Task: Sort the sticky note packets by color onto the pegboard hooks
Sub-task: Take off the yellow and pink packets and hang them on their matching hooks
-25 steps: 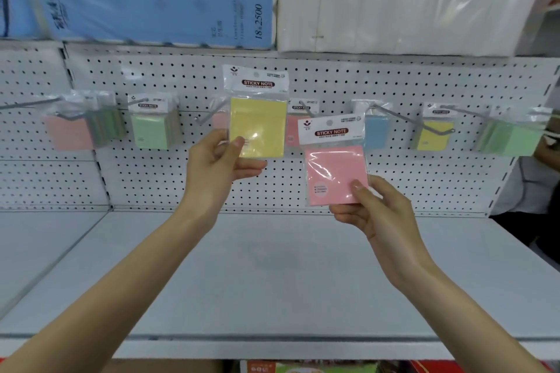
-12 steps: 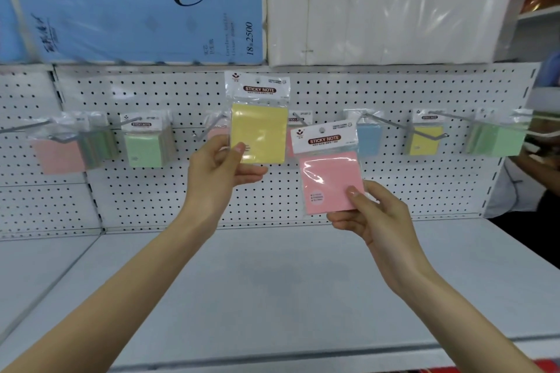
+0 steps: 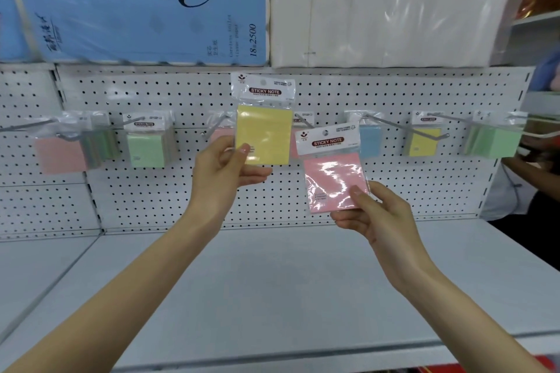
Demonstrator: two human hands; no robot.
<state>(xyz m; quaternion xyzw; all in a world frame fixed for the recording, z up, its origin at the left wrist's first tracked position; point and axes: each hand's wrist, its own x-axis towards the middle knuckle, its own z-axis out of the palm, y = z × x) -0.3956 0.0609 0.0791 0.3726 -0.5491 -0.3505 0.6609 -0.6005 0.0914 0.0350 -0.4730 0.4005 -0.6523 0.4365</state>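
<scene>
My left hand (image 3: pixel 222 174) pinches the lower left corner of a yellow sticky note packet (image 3: pixel 263 124), held upright in front of the white pegboard (image 3: pixel 424 191). My right hand (image 3: pixel 375 215) pinches the lower right corner of a pink sticky note packet (image 3: pixel 331 172), a little lower and to the right. On the pegboard hooks hang a pink-fronted bunch (image 3: pixel 60 154), green packets (image 3: pixel 147 148), a pink packet (image 3: pixel 222 135) behind my left hand, a blue packet (image 3: pixel 369 139), a yellow packet (image 3: pixel 424 141) and green packets (image 3: pixel 494 142).
A white shelf (image 3: pixel 272 281) runs below my arms. Above the pegboard stand a blue tissue pack (image 3: pixel 136 6) and a white wrapped pack (image 3: pixel 391 21). Long bare hook wires (image 3: pixel 403 127) stick out toward me. Another person's arm (image 3: pixel 533 169) is at the right edge.
The view has tilted upward, so the pegboard sits lower in frame. Both hands keep their packets, with the pink packet a touch further right of the yellow one.
</scene>
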